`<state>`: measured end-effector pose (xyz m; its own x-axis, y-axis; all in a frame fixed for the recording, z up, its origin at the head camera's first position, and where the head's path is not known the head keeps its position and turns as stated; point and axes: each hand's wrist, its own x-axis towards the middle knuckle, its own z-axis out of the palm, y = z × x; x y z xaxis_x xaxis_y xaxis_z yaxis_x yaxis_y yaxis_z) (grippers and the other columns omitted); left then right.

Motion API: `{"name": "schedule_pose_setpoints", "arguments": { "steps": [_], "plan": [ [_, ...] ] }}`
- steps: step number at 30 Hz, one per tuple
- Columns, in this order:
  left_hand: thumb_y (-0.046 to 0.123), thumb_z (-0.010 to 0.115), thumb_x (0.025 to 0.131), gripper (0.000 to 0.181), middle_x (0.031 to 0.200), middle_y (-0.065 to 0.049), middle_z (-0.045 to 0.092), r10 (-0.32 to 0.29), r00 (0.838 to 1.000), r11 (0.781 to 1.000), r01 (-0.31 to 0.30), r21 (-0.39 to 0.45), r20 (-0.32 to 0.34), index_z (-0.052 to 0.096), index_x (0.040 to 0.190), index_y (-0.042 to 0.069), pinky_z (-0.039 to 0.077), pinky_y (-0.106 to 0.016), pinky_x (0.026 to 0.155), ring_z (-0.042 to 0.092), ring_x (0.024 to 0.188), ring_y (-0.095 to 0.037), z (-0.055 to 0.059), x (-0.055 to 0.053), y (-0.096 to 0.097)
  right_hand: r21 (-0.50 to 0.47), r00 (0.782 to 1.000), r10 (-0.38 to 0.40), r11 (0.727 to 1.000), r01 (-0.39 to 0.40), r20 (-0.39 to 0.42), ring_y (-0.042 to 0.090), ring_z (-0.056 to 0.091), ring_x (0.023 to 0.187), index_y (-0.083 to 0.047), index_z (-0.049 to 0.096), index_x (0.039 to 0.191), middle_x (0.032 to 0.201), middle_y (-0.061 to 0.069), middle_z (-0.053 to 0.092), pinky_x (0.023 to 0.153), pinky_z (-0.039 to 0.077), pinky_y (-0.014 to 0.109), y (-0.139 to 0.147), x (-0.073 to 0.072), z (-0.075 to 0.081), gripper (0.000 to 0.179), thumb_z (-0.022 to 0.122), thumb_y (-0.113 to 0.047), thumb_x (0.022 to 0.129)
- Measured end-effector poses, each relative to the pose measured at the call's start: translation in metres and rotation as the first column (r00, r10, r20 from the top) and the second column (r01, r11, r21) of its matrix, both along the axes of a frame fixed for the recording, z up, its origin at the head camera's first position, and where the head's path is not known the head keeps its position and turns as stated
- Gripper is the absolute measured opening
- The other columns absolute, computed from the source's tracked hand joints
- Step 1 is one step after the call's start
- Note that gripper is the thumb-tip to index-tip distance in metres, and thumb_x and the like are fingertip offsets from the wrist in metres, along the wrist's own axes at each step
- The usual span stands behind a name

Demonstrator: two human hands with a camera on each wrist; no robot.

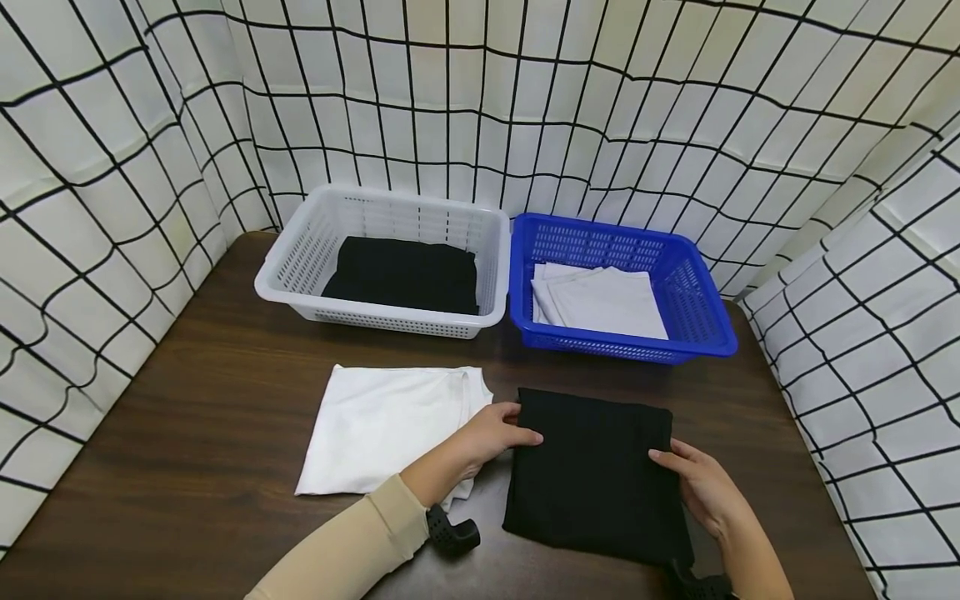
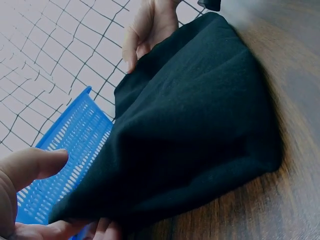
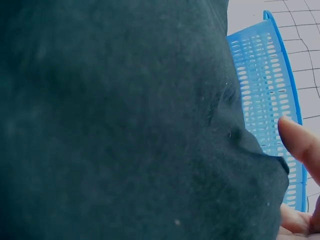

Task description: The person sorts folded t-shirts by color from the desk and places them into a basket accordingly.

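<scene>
A folded black cloth (image 1: pixel 596 475) lies between my two hands at the front right of the table. My left hand (image 1: pixel 487 437) is at its left edge, thumb over the top. In the left wrist view, that thumb (image 2: pixel 42 164) stands apart from the fabric while the fingers are partly hidden under the edge. My right hand (image 1: pixel 705 483) is at the opposite edge, fingers tucked beneath. The right wrist view shows its thumb (image 3: pixel 300 145) spread away from the black fabric (image 3: pixel 135 120). A folded white cloth (image 1: pixel 390 425) lies beside my left forearm, partly covered by it.
Behind the cloths stand a white basket (image 1: pixel 382 321) holding folded black cloth (image 1: pixel 405 275) and a blue basket (image 1: pixel 600 343) holding folded white cloth (image 1: pixel 607 300). Black wire grid panels (image 1: pixel 450 108) backed with white sheeting enclose the brown wooden table (image 1: pixel 187 433) at the back and sides.
</scene>
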<state>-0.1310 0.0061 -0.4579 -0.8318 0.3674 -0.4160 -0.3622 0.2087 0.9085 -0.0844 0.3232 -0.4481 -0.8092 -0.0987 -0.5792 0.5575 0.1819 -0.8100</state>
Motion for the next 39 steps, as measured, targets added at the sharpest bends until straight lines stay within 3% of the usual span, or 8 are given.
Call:
{"name": "schedule_pose_setpoints", "arguments": {
  "steps": [4,8,15,23,29,31,35,39],
  "plan": [
    [0.018,0.075,0.085,0.078,0.148,-0.027,0.047,-0.012,1.0,1.0,0.012,0.014,-0.006,0.037,0.148,-0.006,0.037,-0.054,0.115,0.045,0.138,-0.039,0.0,0.0,0.001,0.028,1.0,0.016,0.999,-0.015,-0.014,0.037,0.026,0.15,0.005,0.006,0.157,0.163,0.027,0.015,0.121,0.029,0.051,0.001,0.001,-0.001,0.079,0.054,-0.026,0.102],
    [0.013,0.073,0.087,0.072,0.145,-0.027,0.05,-0.016,1.0,0.997,0.015,0.07,0.008,0.038,0.146,-0.006,0.048,-0.049,0.106,0.054,0.13,-0.036,-0.002,0.0,0.002,0.078,0.999,0.012,0.997,-0.009,-0.03,0.029,0.043,0.139,0.003,0.02,0.156,0.16,0.025,0.028,0.113,0.043,0.044,0.0,0.003,-0.001,0.073,0.059,-0.027,0.101],
    [0.009,0.069,0.089,0.061,0.129,-0.022,0.065,0.0,1.0,0.991,-0.004,0.131,0.03,0.042,0.142,-0.008,0.061,-0.037,0.083,0.071,0.099,-0.023,-0.007,0.002,0.005,0.04,0.999,-0.029,0.999,0.03,-0.032,0.037,0.018,0.152,-0.001,0.008,0.159,0.164,0.023,0.017,0.122,0.026,0.053,-0.003,0.005,0.0,0.077,0.055,-0.025,0.102],
    [0.008,0.068,0.09,0.04,0.109,-0.016,0.074,0.024,1.0,0.991,-0.026,0.133,0.018,0.056,0.127,-0.004,0.062,-0.034,0.07,0.073,0.082,-0.017,-0.008,0.004,0.007,0.046,0.997,0.052,0.998,-0.05,-0.058,0.033,0.038,0.142,-0.002,0.006,0.159,0.165,0.024,0.014,0.102,0.051,0.033,-0.001,0.009,0.0,0.082,0.06,-0.015,0.098],
    [0.008,0.068,0.09,0.037,0.102,-0.015,0.075,0.036,0.999,0.993,-0.035,0.11,-0.005,0.057,0.123,-0.004,0.062,-0.031,0.062,0.072,0.075,-0.015,-0.007,0.008,0.008,0.024,0.997,0.069,0.997,-0.068,-0.031,0.045,0.003,0.152,0.0,-0.004,0.158,0.165,0.024,-0.01,0.12,0.022,0.062,0.001,0.011,0.002,0.088,0.059,-0.015,0.098],
    [0.008,0.069,0.089,0.034,0.099,-0.013,0.075,0.029,0.999,0.996,-0.027,0.087,-0.02,0.058,0.12,-0.003,0.06,-0.029,0.057,0.071,0.071,-0.014,-0.007,0.008,0.008,0.032,0.996,0.083,0.996,-0.082,-0.025,0.045,0.008,0.151,0.0,-0.006,0.158,0.164,0.025,-0.014,0.119,0.026,0.061,0.002,0.013,0.004,0.089,0.059,-0.017,0.099],
    [0.009,0.069,0.088,0.03,0.095,-0.011,0.075,0.022,0.999,0.998,-0.02,0.06,-0.032,0.061,0.115,-0.001,0.058,-0.027,0.053,0.07,0.066,-0.013,-0.004,0.008,0.007,0.024,0.992,0.121,0.992,-0.121,-0.034,0.026,0.052,0.132,0.001,-0.004,0.158,0.164,0.026,-0.01,0.101,0.053,0.039,0.003,0.014,0.007,0.089,0.06,-0.019,0.099],
    [0.01,0.07,0.088,0.034,0.096,-0.012,0.075,0.034,0.999,0.999,-0.032,0.044,-0.042,0.06,0.119,-0.004,0.058,-0.027,0.054,0.069,0.063,-0.011,0.0,0.008,0.004,-0.002,0.987,0.148,0.989,-0.148,-0.057,0.021,0.055,0.129,0.001,-0.003,0.158,0.164,0.027,-0.005,0.098,0.055,0.036,0.002,0.015,0.01,0.088,0.059,-0.018,0.099]
  ]
}}
